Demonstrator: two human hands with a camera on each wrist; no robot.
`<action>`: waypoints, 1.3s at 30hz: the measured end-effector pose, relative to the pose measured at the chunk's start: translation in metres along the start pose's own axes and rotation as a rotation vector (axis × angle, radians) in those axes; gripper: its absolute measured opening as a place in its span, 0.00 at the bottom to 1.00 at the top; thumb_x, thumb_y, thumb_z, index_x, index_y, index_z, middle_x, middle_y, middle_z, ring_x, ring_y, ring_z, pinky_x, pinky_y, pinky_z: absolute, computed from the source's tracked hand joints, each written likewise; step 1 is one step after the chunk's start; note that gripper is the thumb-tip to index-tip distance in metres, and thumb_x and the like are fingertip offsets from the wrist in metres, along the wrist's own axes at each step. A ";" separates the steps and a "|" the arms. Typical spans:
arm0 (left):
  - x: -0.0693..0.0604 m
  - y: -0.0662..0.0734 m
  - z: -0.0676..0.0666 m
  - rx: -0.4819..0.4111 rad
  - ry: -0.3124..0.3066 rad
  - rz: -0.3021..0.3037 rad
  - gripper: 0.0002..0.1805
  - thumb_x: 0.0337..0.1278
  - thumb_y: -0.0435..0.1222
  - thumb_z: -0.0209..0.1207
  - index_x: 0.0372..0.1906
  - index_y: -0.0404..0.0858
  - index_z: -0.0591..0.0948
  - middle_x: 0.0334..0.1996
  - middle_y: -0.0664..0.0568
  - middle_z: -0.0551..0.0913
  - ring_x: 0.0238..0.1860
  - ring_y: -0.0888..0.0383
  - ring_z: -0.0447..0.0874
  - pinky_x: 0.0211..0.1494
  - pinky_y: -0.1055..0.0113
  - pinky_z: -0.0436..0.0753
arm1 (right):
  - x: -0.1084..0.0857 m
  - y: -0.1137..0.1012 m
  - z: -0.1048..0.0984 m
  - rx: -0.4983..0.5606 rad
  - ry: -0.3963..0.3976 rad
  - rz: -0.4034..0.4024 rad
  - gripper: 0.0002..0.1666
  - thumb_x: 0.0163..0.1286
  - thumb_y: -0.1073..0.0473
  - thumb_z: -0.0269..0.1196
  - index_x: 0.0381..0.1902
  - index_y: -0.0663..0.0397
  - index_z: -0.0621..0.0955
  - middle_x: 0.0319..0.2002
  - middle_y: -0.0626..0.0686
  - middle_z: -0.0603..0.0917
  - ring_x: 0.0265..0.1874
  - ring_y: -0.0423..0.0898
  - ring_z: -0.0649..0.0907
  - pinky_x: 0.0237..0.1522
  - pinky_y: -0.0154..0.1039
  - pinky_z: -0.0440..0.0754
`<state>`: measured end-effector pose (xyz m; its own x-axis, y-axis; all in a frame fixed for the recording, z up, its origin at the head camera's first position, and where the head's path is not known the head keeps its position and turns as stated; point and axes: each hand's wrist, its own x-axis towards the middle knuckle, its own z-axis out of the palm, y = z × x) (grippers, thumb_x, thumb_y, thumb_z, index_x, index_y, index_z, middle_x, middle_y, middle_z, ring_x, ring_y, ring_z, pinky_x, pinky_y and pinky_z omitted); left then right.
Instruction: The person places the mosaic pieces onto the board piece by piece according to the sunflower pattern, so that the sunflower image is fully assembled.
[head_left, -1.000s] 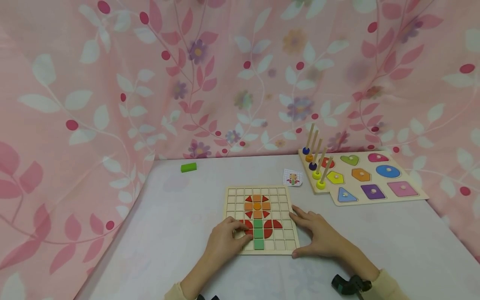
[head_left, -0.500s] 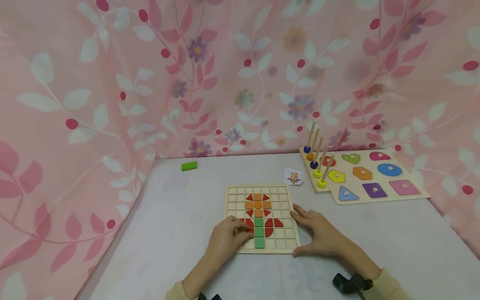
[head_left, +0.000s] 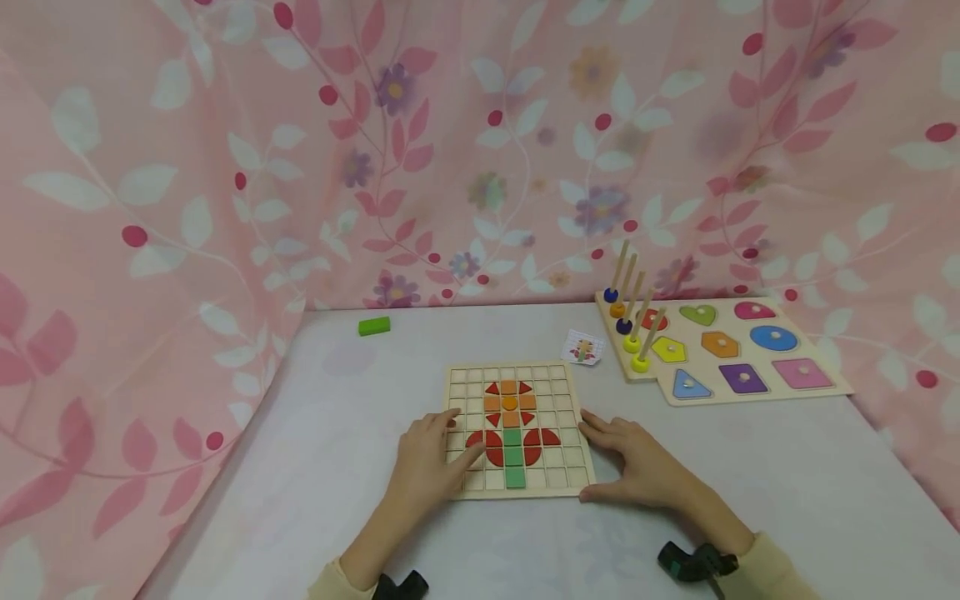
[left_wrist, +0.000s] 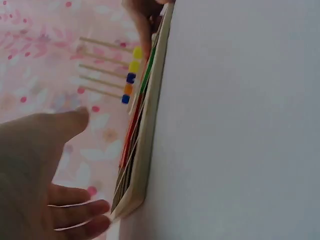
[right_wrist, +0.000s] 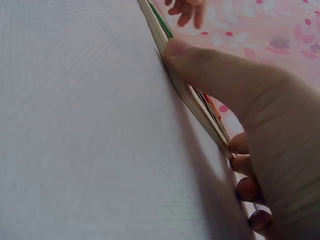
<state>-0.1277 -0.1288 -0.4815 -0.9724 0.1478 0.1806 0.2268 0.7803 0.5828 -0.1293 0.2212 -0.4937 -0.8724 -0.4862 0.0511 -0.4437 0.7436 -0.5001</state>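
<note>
A square wooden grid board (head_left: 558,477) lies flat on the table. On it are flat pieces forming a flower: an orange circle (head_left: 510,403) among orange squares, red triangles, a column of green squares (head_left: 513,456) and red quarter-round pieces (head_left: 542,437) on both sides. My left hand (head_left: 423,460) hovers at the board's left edge, fingers and thumb spread, holding nothing. In the left wrist view, the left thumb (left_wrist: 75,122) and fingers stand apart. My right hand (head_left: 637,462) rests against the board's right side; its thumb (right_wrist: 182,52) touches the edge near the front corner.
A small printed card (head_left: 582,347) with a flower picture lies behind the board. At the right sit a peg stand with coloured beads (head_left: 632,343) and a knobbed shape puzzle (head_left: 697,393). A green block (head_left: 374,326) lies at the back left. Patterned curtain (head_left: 480,167) hangs behind.
My left hand has drawn back leftward from the red pieces and its fingers have spread, uncovering them. The right hand stays at the board's right edge.
</note>
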 end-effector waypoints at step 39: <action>-0.005 -0.035 -0.035 0.092 -0.354 0.113 0.63 0.43 0.60 0.81 0.81 0.36 0.67 0.82 0.46 0.63 0.84 0.39 0.50 0.79 0.37 0.60 | -0.005 0.003 -0.005 0.004 0.032 -0.038 0.52 0.60 0.24 0.72 0.73 0.48 0.80 0.77 0.53 0.74 0.39 0.35 0.70 0.44 0.36 0.69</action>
<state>-0.1286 -0.1781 -0.4753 -0.9037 0.4246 -0.0547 0.3438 0.7960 0.4981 -0.1272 0.2276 -0.4911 -0.8610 -0.4992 0.0974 -0.4759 0.7233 -0.5003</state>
